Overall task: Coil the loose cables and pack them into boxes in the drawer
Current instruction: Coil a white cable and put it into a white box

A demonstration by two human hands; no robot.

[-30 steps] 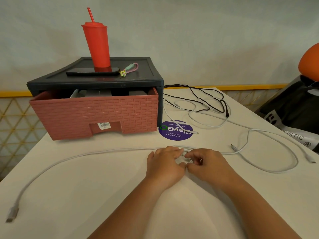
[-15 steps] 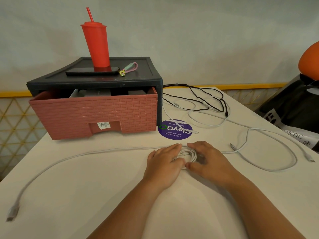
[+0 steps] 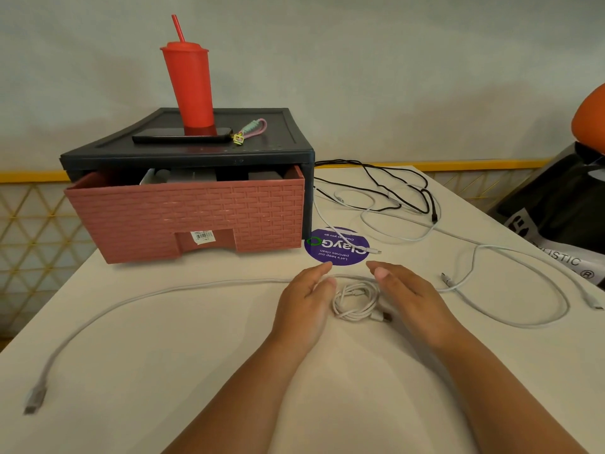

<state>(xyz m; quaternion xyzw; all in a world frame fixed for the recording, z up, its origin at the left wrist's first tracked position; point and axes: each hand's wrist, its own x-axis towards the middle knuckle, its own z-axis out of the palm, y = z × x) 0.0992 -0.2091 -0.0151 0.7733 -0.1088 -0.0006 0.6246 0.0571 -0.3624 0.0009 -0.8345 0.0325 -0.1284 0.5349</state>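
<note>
A small coiled white cable (image 3: pixel 357 301) lies on the white table (image 3: pixel 163 339) between my hands. My left hand (image 3: pixel 306 303) rests just left of the coil with fingers straight. My right hand (image 3: pixel 407 298) lies just right of it, fingers straight too, holding nothing. A long loose grey cable (image 3: pixel 137 298) runs left from under my left hand to a plug at the table's front left. Another loose white cable (image 3: pixel 523 290) loops at the right. A black cable (image 3: pixel 402 188) and a white cable (image 3: pixel 370 221) lie tangled behind. The pink drawer (image 3: pixel 186 217) stands partly open, with boxes inside.
The drawer sits in a black cabinet (image 3: pixel 278 142) carrying a red tumbler (image 3: pixel 190 83), a phone (image 3: pixel 181 137) and a keychain (image 3: pixel 250 129). A purple round sticker (image 3: pixel 337 245) lies ahead of my hands. A black bag (image 3: pixel 556 204) sits beyond the table's right edge.
Both hands were pinching the coil together a second ago. They have let go and spread apart, leaving the coil lying on the table between them.
</note>
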